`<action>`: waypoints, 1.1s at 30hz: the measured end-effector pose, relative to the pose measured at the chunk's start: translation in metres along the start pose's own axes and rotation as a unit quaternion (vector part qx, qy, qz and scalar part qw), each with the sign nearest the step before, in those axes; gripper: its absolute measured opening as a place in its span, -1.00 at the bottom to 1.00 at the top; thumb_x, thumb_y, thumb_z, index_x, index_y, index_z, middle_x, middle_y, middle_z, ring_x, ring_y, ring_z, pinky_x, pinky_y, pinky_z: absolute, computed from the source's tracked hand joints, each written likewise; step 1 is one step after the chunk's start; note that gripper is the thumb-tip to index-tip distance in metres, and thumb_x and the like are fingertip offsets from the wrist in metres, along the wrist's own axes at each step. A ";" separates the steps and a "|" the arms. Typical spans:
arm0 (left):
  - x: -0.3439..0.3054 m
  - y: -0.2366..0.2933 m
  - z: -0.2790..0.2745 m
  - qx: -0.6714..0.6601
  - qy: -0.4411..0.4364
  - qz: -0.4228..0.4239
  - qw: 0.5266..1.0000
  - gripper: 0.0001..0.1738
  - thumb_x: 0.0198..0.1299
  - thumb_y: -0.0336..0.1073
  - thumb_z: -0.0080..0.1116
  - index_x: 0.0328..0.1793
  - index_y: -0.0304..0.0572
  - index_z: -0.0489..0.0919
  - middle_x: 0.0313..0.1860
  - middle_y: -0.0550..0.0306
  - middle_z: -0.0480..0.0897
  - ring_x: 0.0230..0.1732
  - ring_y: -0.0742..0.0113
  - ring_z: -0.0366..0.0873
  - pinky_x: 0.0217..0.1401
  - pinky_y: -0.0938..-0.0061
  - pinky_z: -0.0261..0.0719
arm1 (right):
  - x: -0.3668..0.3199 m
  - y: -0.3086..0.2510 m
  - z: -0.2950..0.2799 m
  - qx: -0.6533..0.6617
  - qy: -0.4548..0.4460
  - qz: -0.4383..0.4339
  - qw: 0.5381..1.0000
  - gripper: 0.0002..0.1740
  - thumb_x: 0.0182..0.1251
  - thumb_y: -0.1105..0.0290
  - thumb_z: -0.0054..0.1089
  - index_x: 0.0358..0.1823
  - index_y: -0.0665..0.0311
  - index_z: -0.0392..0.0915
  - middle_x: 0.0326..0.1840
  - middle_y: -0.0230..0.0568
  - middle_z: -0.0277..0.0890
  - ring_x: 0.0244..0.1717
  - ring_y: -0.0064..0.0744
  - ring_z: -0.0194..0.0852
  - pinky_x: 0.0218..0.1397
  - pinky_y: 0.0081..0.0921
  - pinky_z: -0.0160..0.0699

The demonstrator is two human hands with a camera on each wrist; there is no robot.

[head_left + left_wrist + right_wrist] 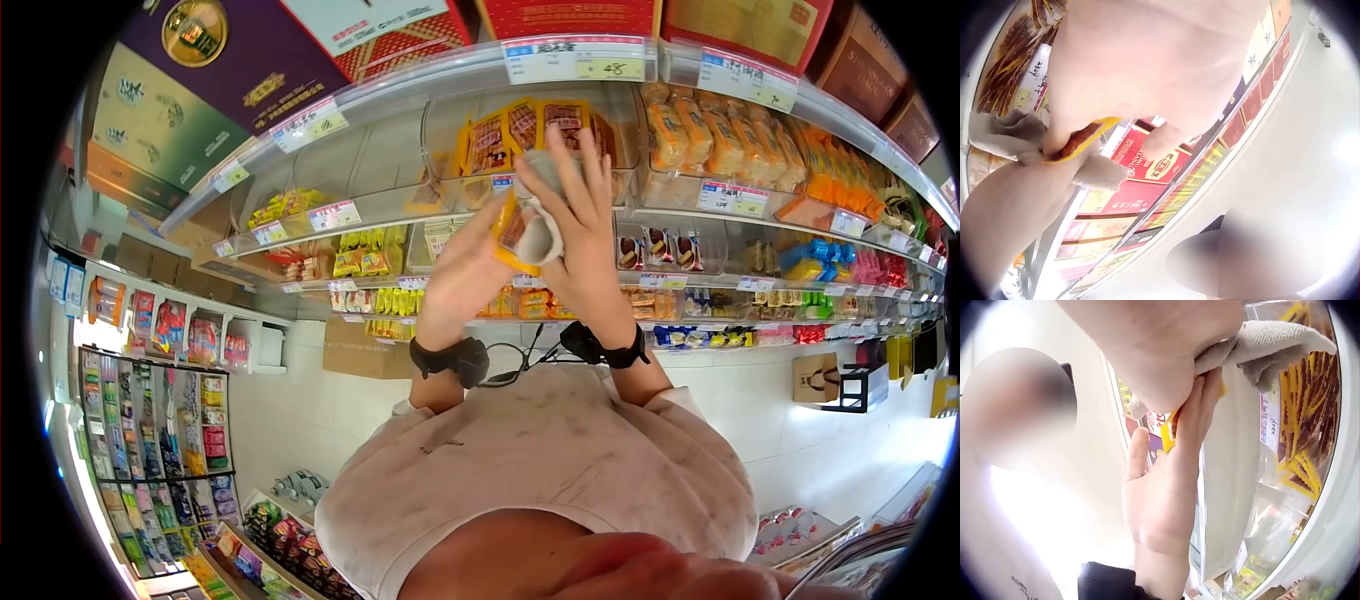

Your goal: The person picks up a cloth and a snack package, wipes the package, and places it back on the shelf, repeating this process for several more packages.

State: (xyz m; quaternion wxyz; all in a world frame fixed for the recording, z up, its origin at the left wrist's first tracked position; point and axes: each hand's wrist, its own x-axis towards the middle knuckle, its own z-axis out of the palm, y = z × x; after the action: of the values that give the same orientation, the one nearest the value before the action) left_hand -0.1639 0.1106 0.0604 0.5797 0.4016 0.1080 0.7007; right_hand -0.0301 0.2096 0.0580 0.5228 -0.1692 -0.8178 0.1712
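Note:
A yellow-edged snack packet is between the two hands, in front of the upper snack shelf. My left hand holds it from the left, fingers behind it. My right hand has a grey cloth under its palm, against the packet, its fingers spread and fairly straight. In the left wrist view the packet shows as a strip between the hands, with cloth on both sides. The right wrist view shows the cloth hanging out past the right hand, and the left hand with its thumb apart.
A clear bin of similar yellow packets stands just behind the hands, with orange-wrapped snacks to its right. Boxes line the shelf above. Lower shelves hold small snacks. Eyeglasses hang between the wrists.

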 end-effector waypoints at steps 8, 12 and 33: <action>0.039 0.008 0.015 0.340 0.242 0.109 0.902 -0.39 0.54 -0.23 -0.04 0.61 -0.42 0.24 0.52 -0.07 0.40 0.46 0.22 0.41 0.51 0.34 0.33 | -0.005 0.000 0.001 0.122 -0.124 -0.098 0.980 -0.28 -0.13 0.71 0.20 0.23 0.24 0.61 0.62 -0.25 0.25 0.71 0.01 -0.06 0.63 0.10 0.12; 0.076 0.008 -0.010 0.416 0.231 0.138 0.869 -0.51 0.53 -0.38 -0.02 0.53 -0.33 0.41 0.34 0.01 0.59 0.26 0.32 0.57 0.26 0.45 0.52 | -0.009 0.007 -0.003 0.227 -0.124 -0.074 0.963 -0.37 -0.13 0.80 0.11 0.11 0.36 0.62 0.57 -0.12 0.30 0.66 0.02 0.05 0.58 -0.06 0.29; -0.025 -0.001 0.001 0.517 0.133 -0.011 0.846 -0.24 0.16 -0.44 0.48 0.50 -0.29 0.45 0.03 0.11 0.67 0.04 0.42 0.60 0.11 0.47 0.55 | -0.049 -0.026 -0.003 0.425 -0.025 0.203 0.882 -0.62 0.69 0.30 -0.15 0.30 0.40 0.44 0.46 -0.12 0.35 0.45 -0.31 0.30 0.48 -0.35 0.23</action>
State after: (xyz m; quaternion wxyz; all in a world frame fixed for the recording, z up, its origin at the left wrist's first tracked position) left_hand -0.1625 0.0887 0.0491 0.2757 0.5453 0.5349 0.5836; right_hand -0.0107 0.1651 0.0319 0.4778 -0.0890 -0.6267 0.6091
